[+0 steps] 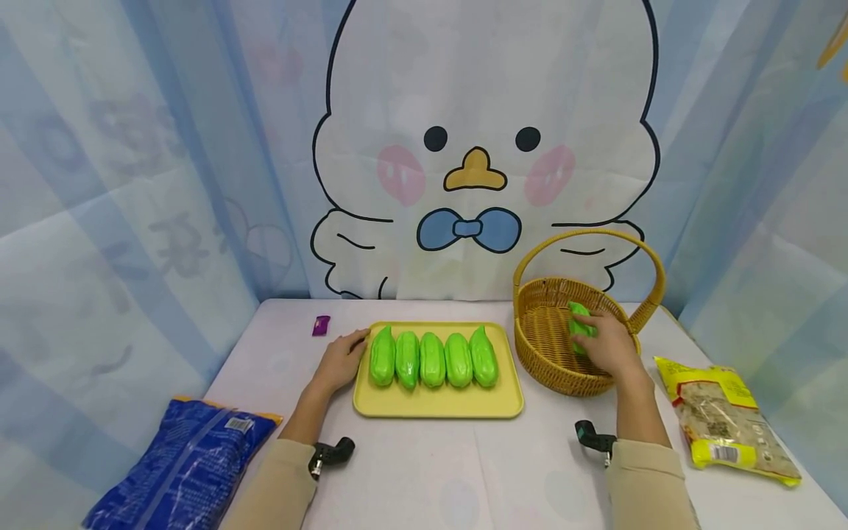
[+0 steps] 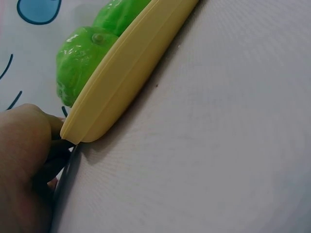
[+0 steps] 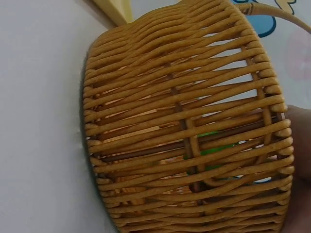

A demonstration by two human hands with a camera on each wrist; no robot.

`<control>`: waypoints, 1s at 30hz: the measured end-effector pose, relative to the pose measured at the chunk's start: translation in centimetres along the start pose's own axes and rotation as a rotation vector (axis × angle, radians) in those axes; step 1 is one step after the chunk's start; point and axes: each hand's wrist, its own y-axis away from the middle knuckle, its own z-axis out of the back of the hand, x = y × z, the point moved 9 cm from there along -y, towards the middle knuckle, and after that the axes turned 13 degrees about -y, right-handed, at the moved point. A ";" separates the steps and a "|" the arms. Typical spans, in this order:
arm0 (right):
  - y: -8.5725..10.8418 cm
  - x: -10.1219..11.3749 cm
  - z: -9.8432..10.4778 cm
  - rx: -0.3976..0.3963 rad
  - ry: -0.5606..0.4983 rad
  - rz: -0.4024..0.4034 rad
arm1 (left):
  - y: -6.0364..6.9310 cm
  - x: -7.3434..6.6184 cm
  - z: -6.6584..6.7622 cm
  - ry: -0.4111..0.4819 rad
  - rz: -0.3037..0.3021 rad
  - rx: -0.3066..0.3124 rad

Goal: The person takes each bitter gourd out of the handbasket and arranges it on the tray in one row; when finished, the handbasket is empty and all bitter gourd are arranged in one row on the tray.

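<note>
Several glossy green bitter melons (image 1: 433,361) lie side by side on a yellow tray (image 1: 437,407). My left hand (image 1: 341,361) rests against the tray's upper left edge, its fingers touching the rim; the left wrist view shows this hand (image 2: 24,155) beside the tray's end (image 2: 114,82). Inside the wicker basket (image 1: 563,379), right of the tray, my right hand (image 1: 611,344) holds another bitter melon (image 1: 579,313) from its right side. In the right wrist view the woven wall (image 3: 160,97) mostly hides that melon; bits of green show through the gaps.
A small purple packet (image 1: 321,325) lies behind my left hand. At the left front is a blue bag (image 1: 192,464), and at the right a yellow and clear bag (image 1: 725,419). The basket's tall handle (image 1: 596,232) arches over it. A patterned curtain (image 1: 477,73) hangs behind the table.
</note>
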 end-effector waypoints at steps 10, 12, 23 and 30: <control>0.8 3.2 1.1 -0.064 -0.161 0.077 | -0.2 0.3 0.0 -0.008 0.005 0.000; 1.0 3.8 1.3 -0.078 -0.190 0.092 | -0.2 0.3 0.0 -0.010 0.002 -0.003; 2.0 6.4 1.4 -0.027 -0.290 0.195 | -0.2 0.2 0.0 -0.003 -0.011 -0.016; 2.8 8.2 0.4 0.158 -0.334 0.244 | -0.3 0.3 -0.1 -0.002 -0.013 -0.020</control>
